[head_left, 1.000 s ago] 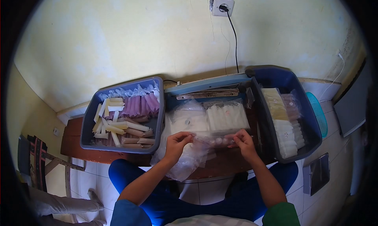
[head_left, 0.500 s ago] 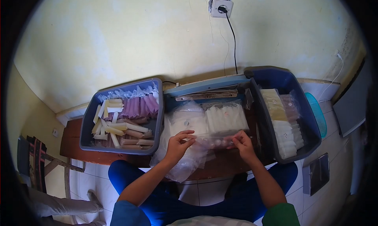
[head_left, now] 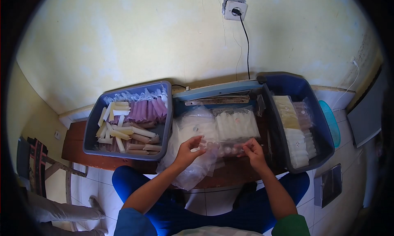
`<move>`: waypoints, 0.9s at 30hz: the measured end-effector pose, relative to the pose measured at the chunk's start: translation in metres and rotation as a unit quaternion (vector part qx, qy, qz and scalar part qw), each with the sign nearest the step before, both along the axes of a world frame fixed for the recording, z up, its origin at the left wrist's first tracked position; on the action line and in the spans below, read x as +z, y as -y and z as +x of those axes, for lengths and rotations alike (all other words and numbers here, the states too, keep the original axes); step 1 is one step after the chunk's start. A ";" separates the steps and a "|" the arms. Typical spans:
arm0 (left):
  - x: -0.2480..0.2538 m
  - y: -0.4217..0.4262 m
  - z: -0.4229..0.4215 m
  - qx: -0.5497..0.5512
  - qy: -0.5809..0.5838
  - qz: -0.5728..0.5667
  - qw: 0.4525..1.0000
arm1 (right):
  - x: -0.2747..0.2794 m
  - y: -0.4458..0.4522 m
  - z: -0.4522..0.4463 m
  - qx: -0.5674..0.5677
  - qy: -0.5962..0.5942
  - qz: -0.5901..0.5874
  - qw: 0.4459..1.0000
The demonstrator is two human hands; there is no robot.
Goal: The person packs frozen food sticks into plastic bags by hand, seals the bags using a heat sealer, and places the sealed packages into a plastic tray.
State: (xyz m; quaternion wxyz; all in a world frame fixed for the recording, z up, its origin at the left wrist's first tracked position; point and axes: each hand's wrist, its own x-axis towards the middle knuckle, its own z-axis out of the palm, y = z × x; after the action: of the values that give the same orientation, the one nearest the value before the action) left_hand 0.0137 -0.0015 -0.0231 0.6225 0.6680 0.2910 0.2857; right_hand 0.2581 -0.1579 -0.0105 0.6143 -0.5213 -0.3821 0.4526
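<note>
In front of me lies a clear plastic bag (head_left: pixel 237 125) holding a row of white stick-shaped packets. Its near end is a loose transparent flap between my hands. My right hand (head_left: pixel 253 153) pinches the right corner of this flap. At the flap's left end is my left hand (head_left: pixel 191 151), its thumb and fingers apart; whether a fingertip touches the plastic, I cannot tell. Beneath and behind the left hand, a pile of clear plastic bags (head_left: pixel 193 170) spreads over the wooden bench (head_left: pixel 225 176).
At left, a grey-blue tub (head_left: pixel 123 155) holds loose yellow, white, brown and purple sticks. Another tub (head_left: pixel 326 141) at right holds bagged sticks. A long blue device (head_left: pixel 217 89) stands behind the bag, near a cord (head_left: pixel 246 43). Another person's leg (head_left: pixel 65 209) shows at lower left.
My left thumb and fingers have spread apart, and the flap has dropped away from them a little. My right hand keeps its pinch. The view has shifted slightly.
</note>
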 end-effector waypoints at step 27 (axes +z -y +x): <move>0.000 0.013 0.009 0.114 0.118 -0.109 0.980 | -0.008 -0.001 -0.003 -0.100 0.011 0.003 0.995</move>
State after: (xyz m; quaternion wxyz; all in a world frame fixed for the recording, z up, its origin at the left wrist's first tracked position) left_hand 0.0227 -0.0146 -0.0229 0.6847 0.5203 0.3191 0.3982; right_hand 0.2550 -0.1567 -0.0182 0.6537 -0.5603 -0.3362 0.3818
